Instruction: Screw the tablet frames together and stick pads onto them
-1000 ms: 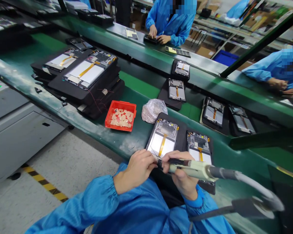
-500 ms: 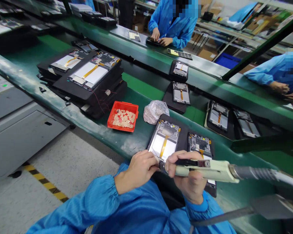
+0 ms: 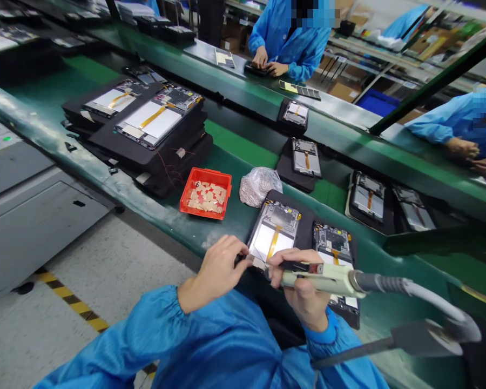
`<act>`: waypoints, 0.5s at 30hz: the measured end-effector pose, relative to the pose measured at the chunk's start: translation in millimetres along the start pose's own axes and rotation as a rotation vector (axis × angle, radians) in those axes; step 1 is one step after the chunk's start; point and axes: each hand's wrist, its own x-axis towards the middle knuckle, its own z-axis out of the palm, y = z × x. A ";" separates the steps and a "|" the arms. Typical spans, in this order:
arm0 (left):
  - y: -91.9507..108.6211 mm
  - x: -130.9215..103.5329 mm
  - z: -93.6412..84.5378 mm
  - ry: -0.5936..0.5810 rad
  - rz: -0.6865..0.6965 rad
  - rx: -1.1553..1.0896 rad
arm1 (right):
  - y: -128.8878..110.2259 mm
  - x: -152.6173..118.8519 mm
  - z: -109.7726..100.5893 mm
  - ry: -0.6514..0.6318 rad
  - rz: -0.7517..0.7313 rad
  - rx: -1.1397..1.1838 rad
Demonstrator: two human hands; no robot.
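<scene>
My right hand (image 3: 302, 292) is wrapped round a cream-coloured electric screwdriver (image 3: 319, 280) with a thick grey cable. Its tip points left, at the near edge of an opened tablet (image 3: 273, 224) with a white battery and an orange ribbon cable. At that tablet's near left corner is my left hand (image 3: 222, 265), thumb and forefinger brought together; whatever they pinch is too small to name. A second opened tablet (image 3: 332, 237) lies to the right, partly hidden by the screwdriver and my right hand.
A red tray (image 3: 183, 201) of small beige pieces and a clear plastic bag (image 3: 261, 186) lie beyond my left hand. Stacked black trays with tablets (image 3: 146, 124) stand at the left. More tablets (image 3: 306, 156) lie on the green belt. Co-workers (image 3: 289, 40) sit across the line.
My left hand has moved left, away from the screwdriver's tip. My right hand has shifted slightly left with the screwdriver, and its cable now bends down more.
</scene>
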 end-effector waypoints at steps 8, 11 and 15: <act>-10.7 -2.3 -7.2 0.070 -0.112 -0.012 | 9.0 3.3 3.8 -0.014 0.002 -0.017; -11.3 -3.3 -7.6 0.063 -0.129 -0.020 | 9.5 0.2 4.1 -0.041 0.037 -0.039; -12.0 -4.5 -8.4 0.063 -0.141 -0.039 | 8.1 -5.2 2.9 -0.084 0.055 -0.088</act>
